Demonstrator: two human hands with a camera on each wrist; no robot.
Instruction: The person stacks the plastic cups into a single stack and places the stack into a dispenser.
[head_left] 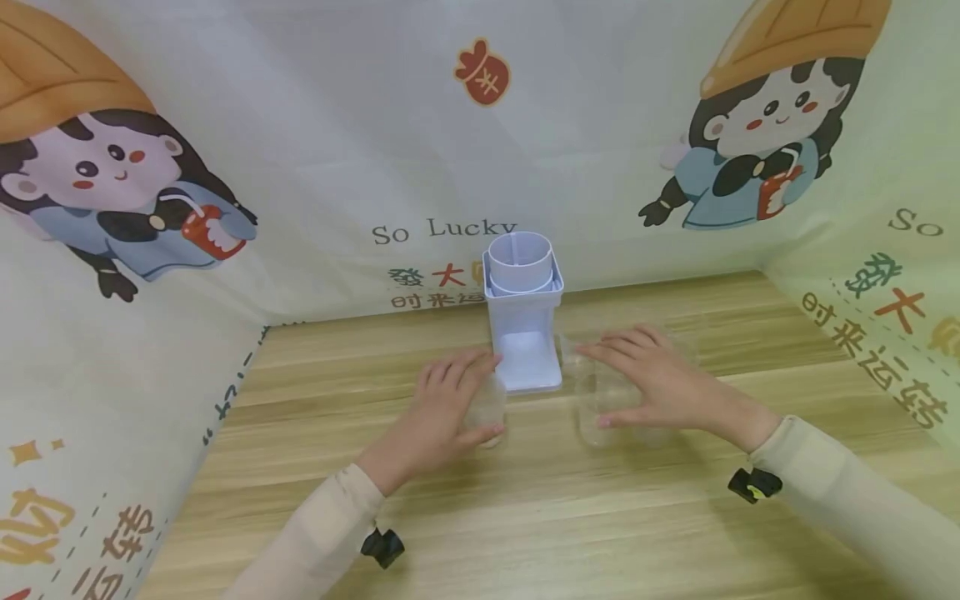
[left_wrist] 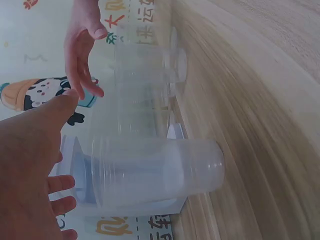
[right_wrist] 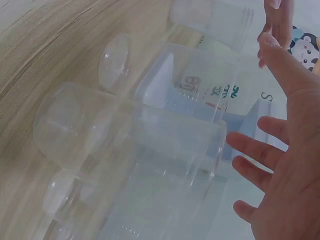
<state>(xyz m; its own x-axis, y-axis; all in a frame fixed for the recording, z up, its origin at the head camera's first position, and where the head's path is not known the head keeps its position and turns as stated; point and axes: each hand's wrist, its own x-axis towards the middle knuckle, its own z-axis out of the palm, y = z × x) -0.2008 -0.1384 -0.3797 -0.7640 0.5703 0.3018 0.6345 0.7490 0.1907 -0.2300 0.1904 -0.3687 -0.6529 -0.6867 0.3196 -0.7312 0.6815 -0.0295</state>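
Note:
Beside the lavender plastic stand (head_left: 522,321), which has a round tube set in its square top, my left hand (head_left: 450,400) spreads thumb and fingers about a clear plastic cup (head_left: 491,408). In the left wrist view the cup (left_wrist: 155,170) stands upright on the table, with the fingers near its rim and not closed around it. My right hand (head_left: 660,379) hovers over several clear cups (head_left: 592,412) to the right of the stand. In the right wrist view its fingers (right_wrist: 260,150) are spread by the rim of a large clear cup (right_wrist: 130,125).
The wood-grain table (head_left: 540,517) meets a printed cloth backdrop (head_left: 360,125) behind the stand. More cloth rises along the left and right sides. Dark wrist devices (head_left: 382,547) hang at both sleeves. The clear cups on the right overlap one another in view.

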